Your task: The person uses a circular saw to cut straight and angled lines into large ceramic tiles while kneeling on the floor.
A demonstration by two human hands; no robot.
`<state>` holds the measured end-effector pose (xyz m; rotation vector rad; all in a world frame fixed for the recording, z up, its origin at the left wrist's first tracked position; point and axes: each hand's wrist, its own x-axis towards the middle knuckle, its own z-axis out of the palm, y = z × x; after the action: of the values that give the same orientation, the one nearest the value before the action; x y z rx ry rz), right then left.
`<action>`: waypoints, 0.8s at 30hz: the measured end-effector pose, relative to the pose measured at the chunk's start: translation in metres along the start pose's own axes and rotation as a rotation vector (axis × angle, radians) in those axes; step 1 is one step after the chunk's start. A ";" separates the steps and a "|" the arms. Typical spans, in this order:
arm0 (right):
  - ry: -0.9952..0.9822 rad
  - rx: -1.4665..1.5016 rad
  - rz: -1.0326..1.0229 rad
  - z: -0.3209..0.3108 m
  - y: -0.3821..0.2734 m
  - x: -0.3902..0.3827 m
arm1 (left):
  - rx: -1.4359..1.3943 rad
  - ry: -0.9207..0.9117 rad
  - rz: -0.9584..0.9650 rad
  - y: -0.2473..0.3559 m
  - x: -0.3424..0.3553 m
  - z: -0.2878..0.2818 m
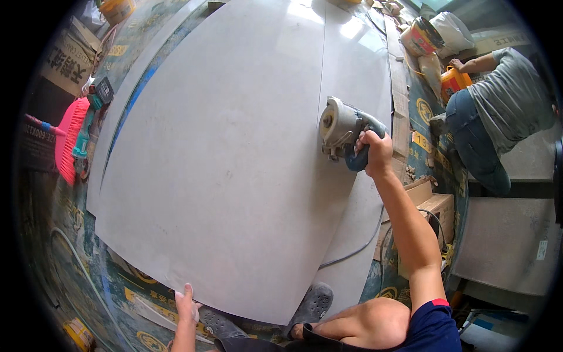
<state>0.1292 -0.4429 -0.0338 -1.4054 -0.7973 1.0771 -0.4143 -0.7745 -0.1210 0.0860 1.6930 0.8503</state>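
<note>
On the right-hand part of a large pale grey slab [223, 176], or just above it, hard to tell which: a handheld power saw [346, 126] with a round guard. Gripped by its dark curved handle in the closed right hand [377, 154], at the end of an outstretched bare arm. Beyond it, a thin straight line [322, 64] running up the slab toward the far end. At the near edge of the slab, the left hand [186, 306], with fingertips touching the rim; cannot tell whether gripping or merely resting there. Past the slab's lower right side, another pale panel [346, 276] with a dark cord [359, 249] across it. Near the front edge, a pair of grey clogs [315, 302]. Off to the left, a pink broom [65, 144] beside a teal power tool [83, 138]. To the right, a cardboard box [437, 208]. Farther right, a co-worker [507, 88] in a grey top, bent low and reaching to an orange bucket [453, 85]. Near that, a tilted bucket [419, 38] and a white sack [451, 30]. Underneath, a dark green floor covering [70, 234] with yellow print.
</note>
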 end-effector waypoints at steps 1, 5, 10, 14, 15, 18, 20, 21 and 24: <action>0.001 -0.011 -0.001 0.000 0.000 0.001 | 0.001 0.002 -0.001 0.000 0.000 0.000; 0.018 -0.024 0.017 0.004 0.000 0.003 | 0.007 -0.012 0.005 -0.001 -0.001 -0.003; 0.015 -0.001 0.038 0.003 0.001 0.005 | -0.012 -0.024 0.035 0.003 -0.005 0.003; 0.023 0.008 0.057 0.003 0.001 0.005 | 0.005 -0.001 0.008 -0.001 -0.001 0.000; 0.025 0.006 0.059 0.004 0.001 0.004 | 0.010 0.001 0.012 -0.001 -0.002 0.000; 0.027 -0.004 0.058 0.007 -0.002 0.002 | 0.024 0.011 0.013 -0.001 -0.002 0.000; 0.030 -0.012 0.056 0.008 -0.002 0.002 | 0.023 0.015 0.011 -0.001 -0.001 0.000; 0.031 -0.017 0.055 0.008 -0.002 0.002 | 0.017 0.014 0.010 -0.001 -0.001 0.001; 0.039 -0.032 0.045 0.010 -0.002 0.003 | 0.025 0.016 0.015 -0.003 0.000 -0.001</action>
<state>0.1210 -0.4356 -0.0317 -1.4733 -0.7613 1.0724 -0.4142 -0.7771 -0.1227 0.1091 1.7205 0.8428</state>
